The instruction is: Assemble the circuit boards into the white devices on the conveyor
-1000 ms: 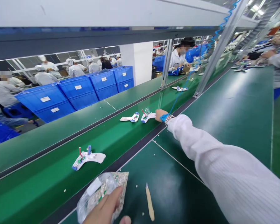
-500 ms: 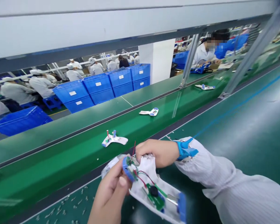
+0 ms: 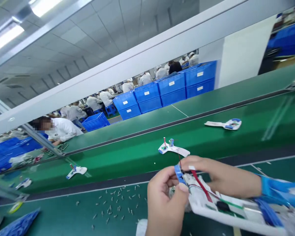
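Observation:
My left hand (image 3: 167, 205) pinches a blue end piece (image 3: 179, 173) of a white plastic housing (image 3: 201, 196) low in the view. My right hand (image 3: 218, 173), with a blue wrist strap (image 3: 276, 191) at its wrist, grips the housing from above. A green circuit board (image 3: 227, 206) with a black round part lies in the housing, and a red strip (image 3: 199, 185) and thin wires cross it. The far end of the housing runs out of view at the lower right.
A green conveyor belt (image 3: 127, 160) beyond the hands carries several similar white housings (image 3: 173, 148). Many small grey parts (image 3: 113, 206) lie scattered on the green bench. Stacked blue crates (image 3: 172, 88) and a co-worker (image 3: 61, 131) stand past the belt.
The view has swung left and tilted. Both hands still hold the white housing, now turned with its blue end between my fingers and shifted right.

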The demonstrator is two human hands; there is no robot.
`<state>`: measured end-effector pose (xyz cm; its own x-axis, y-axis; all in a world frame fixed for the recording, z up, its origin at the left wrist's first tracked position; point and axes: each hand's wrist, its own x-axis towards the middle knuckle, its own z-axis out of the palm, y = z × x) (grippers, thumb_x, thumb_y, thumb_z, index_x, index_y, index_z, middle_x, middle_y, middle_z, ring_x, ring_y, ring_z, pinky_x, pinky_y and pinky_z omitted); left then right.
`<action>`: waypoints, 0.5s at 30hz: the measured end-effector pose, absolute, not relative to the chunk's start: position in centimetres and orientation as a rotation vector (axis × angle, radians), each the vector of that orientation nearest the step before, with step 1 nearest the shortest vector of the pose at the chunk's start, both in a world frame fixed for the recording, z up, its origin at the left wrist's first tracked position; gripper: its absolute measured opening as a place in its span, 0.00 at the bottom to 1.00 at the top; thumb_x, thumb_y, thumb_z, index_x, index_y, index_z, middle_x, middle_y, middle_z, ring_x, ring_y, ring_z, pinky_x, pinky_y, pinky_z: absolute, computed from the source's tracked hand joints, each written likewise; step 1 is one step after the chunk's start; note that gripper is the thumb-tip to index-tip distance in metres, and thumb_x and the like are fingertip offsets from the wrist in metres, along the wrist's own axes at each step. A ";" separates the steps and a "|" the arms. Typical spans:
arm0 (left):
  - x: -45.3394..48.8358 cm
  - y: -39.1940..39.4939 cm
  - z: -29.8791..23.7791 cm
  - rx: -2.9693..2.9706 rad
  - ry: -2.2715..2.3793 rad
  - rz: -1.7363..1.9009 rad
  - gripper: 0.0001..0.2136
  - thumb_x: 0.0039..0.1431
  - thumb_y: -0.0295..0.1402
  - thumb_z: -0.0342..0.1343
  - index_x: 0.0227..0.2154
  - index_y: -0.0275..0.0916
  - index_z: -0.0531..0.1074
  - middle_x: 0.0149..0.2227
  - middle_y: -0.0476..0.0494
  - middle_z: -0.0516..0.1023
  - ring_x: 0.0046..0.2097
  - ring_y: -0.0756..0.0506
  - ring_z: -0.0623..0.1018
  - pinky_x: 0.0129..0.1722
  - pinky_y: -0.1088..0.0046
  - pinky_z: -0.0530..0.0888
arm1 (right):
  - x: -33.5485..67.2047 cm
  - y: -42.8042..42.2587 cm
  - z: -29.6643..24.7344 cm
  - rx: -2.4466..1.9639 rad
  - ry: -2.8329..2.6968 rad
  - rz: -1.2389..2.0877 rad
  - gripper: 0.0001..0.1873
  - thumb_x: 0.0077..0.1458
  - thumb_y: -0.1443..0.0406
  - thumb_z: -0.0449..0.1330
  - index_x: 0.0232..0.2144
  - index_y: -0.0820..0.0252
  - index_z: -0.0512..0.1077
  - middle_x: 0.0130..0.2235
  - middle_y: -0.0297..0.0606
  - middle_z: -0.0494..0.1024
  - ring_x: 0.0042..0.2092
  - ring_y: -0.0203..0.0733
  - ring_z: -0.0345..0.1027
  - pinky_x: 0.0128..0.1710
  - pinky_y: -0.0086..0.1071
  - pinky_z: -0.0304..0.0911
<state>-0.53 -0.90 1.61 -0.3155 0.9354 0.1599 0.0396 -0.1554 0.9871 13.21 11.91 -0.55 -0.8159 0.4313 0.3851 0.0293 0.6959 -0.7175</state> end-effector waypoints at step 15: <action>0.5 -0.3 1.0 1.618 2.153 1.471 0.06 0.40 0.27 0.53 0.24 0.39 0.73 0.22 0.49 0.70 0.25 0.47 0.70 0.26 0.71 0.67 | 12.1 7.9 1.1 -0.737 -1.992 1.435 0.15 0.52 0.58 0.55 0.18 0.59 0.67 0.21 0.34 0.67 0.24 0.35 0.58 0.23 0.27 0.57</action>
